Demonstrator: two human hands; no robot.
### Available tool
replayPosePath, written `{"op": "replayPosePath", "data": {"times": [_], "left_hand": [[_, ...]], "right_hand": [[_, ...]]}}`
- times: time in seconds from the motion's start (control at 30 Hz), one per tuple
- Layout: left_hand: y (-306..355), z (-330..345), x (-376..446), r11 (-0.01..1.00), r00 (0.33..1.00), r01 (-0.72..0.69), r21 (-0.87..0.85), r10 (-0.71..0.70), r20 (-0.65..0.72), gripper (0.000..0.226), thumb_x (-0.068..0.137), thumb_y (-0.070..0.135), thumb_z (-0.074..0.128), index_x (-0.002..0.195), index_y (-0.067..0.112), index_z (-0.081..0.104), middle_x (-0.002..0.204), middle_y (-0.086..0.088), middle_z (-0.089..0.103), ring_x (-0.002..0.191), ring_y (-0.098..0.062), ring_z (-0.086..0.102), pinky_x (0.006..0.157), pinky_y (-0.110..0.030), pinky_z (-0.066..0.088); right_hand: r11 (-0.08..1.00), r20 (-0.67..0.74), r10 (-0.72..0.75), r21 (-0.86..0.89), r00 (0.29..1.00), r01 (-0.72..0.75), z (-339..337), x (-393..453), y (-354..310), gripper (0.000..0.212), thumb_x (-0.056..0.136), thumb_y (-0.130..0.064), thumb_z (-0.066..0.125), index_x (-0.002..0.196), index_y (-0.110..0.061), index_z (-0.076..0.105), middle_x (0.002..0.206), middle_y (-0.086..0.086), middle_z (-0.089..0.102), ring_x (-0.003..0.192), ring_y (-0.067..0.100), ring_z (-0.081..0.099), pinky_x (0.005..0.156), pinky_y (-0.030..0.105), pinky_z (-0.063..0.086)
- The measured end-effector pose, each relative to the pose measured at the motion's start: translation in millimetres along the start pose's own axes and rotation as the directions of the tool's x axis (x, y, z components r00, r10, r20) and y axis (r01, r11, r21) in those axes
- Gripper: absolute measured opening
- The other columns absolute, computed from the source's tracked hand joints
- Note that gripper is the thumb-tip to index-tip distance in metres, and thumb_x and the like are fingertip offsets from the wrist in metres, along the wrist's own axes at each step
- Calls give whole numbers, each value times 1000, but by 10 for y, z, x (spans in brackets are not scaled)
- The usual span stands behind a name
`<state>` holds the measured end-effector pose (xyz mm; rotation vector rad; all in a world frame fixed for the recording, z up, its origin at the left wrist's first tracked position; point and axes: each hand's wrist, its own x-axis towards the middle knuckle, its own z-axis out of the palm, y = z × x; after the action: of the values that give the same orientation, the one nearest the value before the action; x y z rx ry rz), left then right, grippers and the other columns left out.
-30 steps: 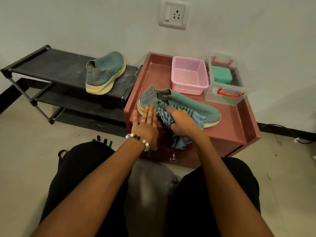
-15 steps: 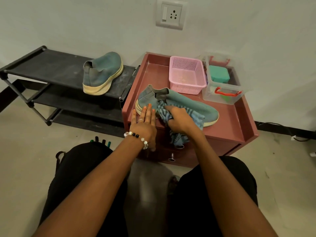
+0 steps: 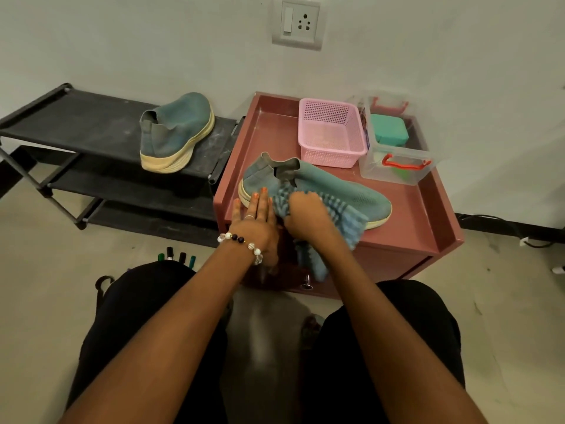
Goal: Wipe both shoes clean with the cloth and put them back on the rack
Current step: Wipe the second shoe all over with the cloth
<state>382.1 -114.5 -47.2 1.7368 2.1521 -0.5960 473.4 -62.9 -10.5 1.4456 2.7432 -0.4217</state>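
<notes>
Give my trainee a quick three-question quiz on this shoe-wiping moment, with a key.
1. True or false: the second shoe stands on the rack's top shelf.
2. Which hand grips the striped cloth? A left, B right.
3. Fill in: the shoe being wiped lies on the ___ cabinet.

Key: 1 true. 2 B, the right hand; the left hand steadies the heel with straight fingers. 3 red.

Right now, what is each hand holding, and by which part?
The right hand grips the striped cloth near its bunched middle. The left hand holds nothing; it presses flat against the shoe heel.
</notes>
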Motion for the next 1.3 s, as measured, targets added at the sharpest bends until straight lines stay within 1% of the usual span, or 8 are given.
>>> {"op": "replayPosePath", "data": {"times": [0.13,0.33,0.43,0.57,0.67,0.83,1.17,1.3], "left_hand": [[21,-43,9,1000,1000,0,-20,1,18,125,78,54,66,145,4,-27,150,-20,-36,139,-35,-32,110,-59,-13],[11,-184,-76,999,999,-22,-34,21,-29,107,88,47,60,148,1,-16,154,-19,-26,145,-32,-20,110,-63,-9],[-94,-339,-123,972,956,-74,-221,5,-295,53,93,36,52,137,8,42,142,-21,40,131,-36,39,108,-62,27],[-176,-542,-222,507,791,-318,-801,-323,-519,26,94,23,58,114,10,68,98,-5,68,96,-20,63,87,-30,49],[-135,-650,-277,26,893,-399,-917,-217,-395,20,92,25,63,108,14,68,98,10,66,92,-5,62,76,-16,48],[-69,-626,-304,-142,894,-422,-896,-227,-385,14,85,10,71,93,-1,69,83,-5,72,68,-5,68,57,-13,50],[-85,-666,-306,23,782,-523,-852,-386,-490,19,88,24,69,89,7,63,79,-20,65,74,-31,65,76,-46,54],[-111,-650,-270,66,775,-491,-869,-424,-470,15,89,14,66,103,17,63,84,5,72,79,-5,68,78,-27,55]], "right_hand": [[874,-44,54,485,998,-26,-11,98,119,16,86,-6,47,86,-4,62,90,16,66,88,35,60,69,37,45],[-167,187,288,976,939,-143,-229,76,413,29,85,14,46,97,-3,67,98,17,71,92,34,69,81,45,56],[-458,293,251,876,923,-154,-308,18,534,35,87,3,45,119,7,57,117,25,64,105,38,63,87,48,53],[-590,264,123,795,957,-144,-412,-85,557,27,94,-6,43,110,6,59,116,21,64,109,34,61,92,47,49],[-566,209,21,809,978,-161,-416,-129,513,28,92,-9,48,114,5,60,117,22,64,105,34,64,92,45,52],[-500,112,77,864,991,-59,-387,-111,527,54,78,-5,66,129,5,52,126,26,58,113,39,60,93,51,51],[749,-499,466,663,731,-25,-356,-133,708,38,79,-10,63,115,-17,59,88,-1,65,82,15,62,80,39,55],[728,-621,387,660,681,188,-380,-256,686,29,85,-9,64,113,-14,61,104,-2,65,96,13,61,83,33,53]]}}
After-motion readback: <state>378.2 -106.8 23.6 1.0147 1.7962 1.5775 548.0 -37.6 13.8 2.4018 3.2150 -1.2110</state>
